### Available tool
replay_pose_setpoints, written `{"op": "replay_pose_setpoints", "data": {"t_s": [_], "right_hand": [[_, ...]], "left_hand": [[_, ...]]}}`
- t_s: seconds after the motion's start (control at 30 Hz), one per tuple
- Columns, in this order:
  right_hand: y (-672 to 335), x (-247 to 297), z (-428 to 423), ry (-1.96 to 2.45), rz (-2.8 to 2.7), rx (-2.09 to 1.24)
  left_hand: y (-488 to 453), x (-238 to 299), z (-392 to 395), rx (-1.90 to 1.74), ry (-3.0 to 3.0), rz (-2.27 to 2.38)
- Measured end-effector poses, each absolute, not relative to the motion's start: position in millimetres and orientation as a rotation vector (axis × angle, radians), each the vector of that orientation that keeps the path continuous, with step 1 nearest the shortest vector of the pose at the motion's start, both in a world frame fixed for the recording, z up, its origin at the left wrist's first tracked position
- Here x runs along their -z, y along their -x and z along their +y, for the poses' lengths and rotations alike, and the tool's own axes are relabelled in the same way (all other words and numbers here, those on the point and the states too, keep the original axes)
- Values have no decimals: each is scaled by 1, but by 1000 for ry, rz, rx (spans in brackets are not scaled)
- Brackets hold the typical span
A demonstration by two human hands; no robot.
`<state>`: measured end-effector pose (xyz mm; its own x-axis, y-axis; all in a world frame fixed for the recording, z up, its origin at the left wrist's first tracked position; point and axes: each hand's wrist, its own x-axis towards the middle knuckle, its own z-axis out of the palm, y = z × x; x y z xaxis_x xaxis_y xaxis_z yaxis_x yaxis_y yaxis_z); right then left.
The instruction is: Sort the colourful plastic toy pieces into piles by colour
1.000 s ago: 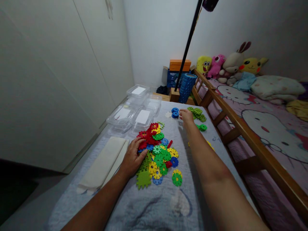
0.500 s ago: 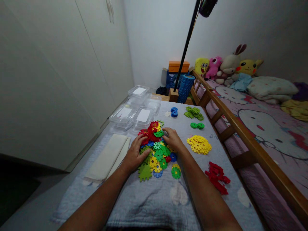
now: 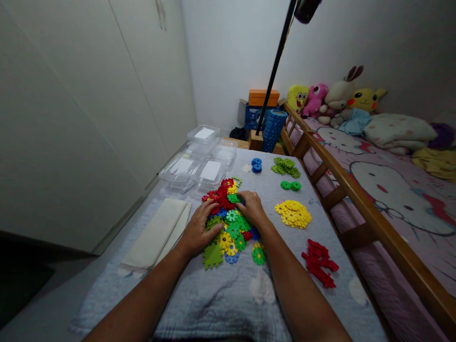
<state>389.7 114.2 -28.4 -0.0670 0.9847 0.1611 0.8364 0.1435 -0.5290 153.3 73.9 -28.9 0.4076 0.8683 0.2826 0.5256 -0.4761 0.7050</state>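
A mixed pile (image 3: 233, 230) of red, yellow, green and blue toy pieces is sitting on a pale blue cloth (image 3: 228, 294). The left hand (image 3: 200, 228) is resting on the left side of the pile, and its fingers are lying loose and spread, not squeezing. The right hand (image 3: 252, 208) is bending its fingers over the right side of the pile; its fingertips are hiding, so I can't tell if it is pinching a piece.

Right of the pile, a heap of yellow pieces (image 3: 294, 214) is lying flat, and some red pieces (image 3: 318, 263) are lying farther right and closer to the person. Past the pile, to the right, green round pieces (image 3: 290, 185), light green pieces (image 3: 285, 167) and blue pieces (image 3: 256, 165) are making small groups. Beyond the pile, to the left, clear boxes (image 3: 211, 172) are standing together. Left of the pile, a folded white cloth (image 3: 156, 232) is lying flat.
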Motion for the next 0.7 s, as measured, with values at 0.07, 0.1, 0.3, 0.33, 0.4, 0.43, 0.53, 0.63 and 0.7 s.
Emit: {"op": "replay_pose_setpoints", "data": {"t_s": [0.07, 0.1, 0.3, 0.33, 0.4, 0.43, 0.53, 0.63, 0.7], "right_hand": [[-389, 29, 116, 1740, -1946, -432], [-389, 29, 116, 1741, -1938, -442], [-399, 26, 117, 1676, -1953, -465], [-402, 24, 118, 1673, -1936, -452], [-413, 19, 119, 1684, -1859, -422], [-422, 15, 121, 1696, -1801, -411], [-458, 0, 128, 1778, -1583, -392], [-506, -13, 138, 1895, -1378, -275], [-536, -19, 144, 1941, -1294, -185]], "left_hand": [[-154, 29, 74, -881, -2142, 1186], [-154, 29, 74, -883, -2138, 1186], [-154, 28, 75, -912, -2125, 1185], [-154, 29, 75, -914, -2125, 1187], [-154, 30, 76, -915, -2124, 1193], [-154, 30, 76, -914, -2122, 1197], [-154, 32, 76, -915, -2119, 1198], [-154, 32, 77, -914, -2126, 1194], [-154, 32, 77, -911, -2131, 1191]]}}
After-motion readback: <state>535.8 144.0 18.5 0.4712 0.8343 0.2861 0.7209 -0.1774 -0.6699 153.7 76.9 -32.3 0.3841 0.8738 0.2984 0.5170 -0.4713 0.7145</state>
